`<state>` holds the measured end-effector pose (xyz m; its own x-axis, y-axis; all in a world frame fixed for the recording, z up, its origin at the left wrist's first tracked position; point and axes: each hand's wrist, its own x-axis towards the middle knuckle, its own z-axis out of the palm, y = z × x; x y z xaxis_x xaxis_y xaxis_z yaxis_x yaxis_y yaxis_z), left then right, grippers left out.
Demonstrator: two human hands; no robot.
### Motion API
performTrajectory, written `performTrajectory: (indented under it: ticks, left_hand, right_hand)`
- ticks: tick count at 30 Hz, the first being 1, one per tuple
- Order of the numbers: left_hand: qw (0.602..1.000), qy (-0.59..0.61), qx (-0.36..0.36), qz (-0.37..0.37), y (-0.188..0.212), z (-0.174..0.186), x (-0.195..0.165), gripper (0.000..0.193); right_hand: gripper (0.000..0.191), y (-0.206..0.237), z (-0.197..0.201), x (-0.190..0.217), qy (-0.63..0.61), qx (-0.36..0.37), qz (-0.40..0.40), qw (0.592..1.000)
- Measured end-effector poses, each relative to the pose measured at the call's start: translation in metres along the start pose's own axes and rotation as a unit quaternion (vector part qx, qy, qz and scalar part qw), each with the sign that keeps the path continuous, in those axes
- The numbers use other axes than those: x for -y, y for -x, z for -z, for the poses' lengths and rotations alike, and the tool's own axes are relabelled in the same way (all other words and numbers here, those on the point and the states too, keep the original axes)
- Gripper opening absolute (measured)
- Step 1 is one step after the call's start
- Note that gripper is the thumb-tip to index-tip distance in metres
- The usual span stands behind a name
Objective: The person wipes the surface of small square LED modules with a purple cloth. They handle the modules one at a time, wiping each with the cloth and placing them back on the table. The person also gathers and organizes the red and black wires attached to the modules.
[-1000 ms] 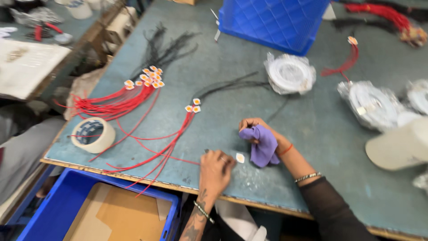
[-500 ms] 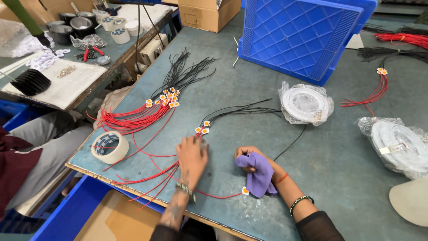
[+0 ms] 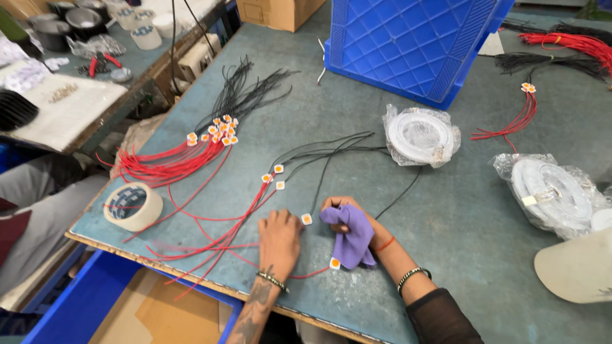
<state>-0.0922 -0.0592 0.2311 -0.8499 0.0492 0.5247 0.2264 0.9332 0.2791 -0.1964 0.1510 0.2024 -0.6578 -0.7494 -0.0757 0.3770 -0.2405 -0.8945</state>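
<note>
With our right hand [image 3: 347, 216] bunched around the purple cloth [image 3: 352, 239] near the table's front edge and our left hand [image 3: 278, 234] spread flat on the red wires [image 3: 210, 239], we judge a careless drag could tangle them or snag the small square chip [image 3: 306, 219].

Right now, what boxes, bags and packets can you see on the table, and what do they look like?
Brown cardboard box: far edge, rectangular.
Blue plastic lattice crate: far middle, tilted.
Clear plastic bag with round white ring: table centre.
Second clear bag with white ring: right side, small label.
</note>
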Motion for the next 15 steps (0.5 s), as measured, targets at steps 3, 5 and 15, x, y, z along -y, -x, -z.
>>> performTrajectory:
  ticks: [3,5,15]
  left_hand:
    - [0.98,0.174,-0.01,0.092,0.021,0.008,-0.02,0.005]
    - [0.978,0.184,-0.015,0.098,0.025,0.011,-0.024,0.005]
    - [0.976,0.19,-0.02,0.107,0.023,0.009,-0.022,0.006]
  right_hand:
    - [0.013,-0.005,0.002,-0.004,0.054,-0.033,-0.003,0.998]
    - [0.015,-0.009,0.003,-0.006,0.105,-0.063,-0.013,0.992]
    - [0.014,-0.014,-0.006,0.005,0.36,-0.084,0.006,0.929]
